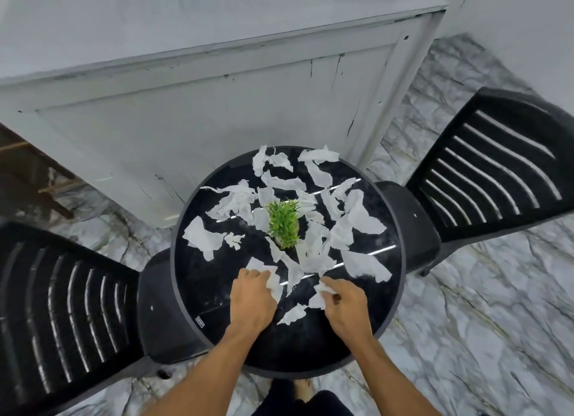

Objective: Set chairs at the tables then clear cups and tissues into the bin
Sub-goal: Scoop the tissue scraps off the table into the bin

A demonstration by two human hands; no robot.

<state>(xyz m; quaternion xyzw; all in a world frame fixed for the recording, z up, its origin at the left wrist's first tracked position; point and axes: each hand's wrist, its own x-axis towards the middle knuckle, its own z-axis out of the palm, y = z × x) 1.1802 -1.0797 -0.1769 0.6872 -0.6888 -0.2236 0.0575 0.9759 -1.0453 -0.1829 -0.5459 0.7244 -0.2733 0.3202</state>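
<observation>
Two grips: left hand [253, 294] clutches tissue [275, 280] | right hand [344, 307] pinches second tissue [321, 296] (crumpled) | loose strip [292, 314] slants up-right

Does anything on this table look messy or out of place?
Yes: torn tissue pieces lie strewn across the round black table, crowding the small green plant at its middle.

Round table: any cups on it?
No, the round table holds only torn tissue pieces and a small green plant; no cup is in view.
</observation>
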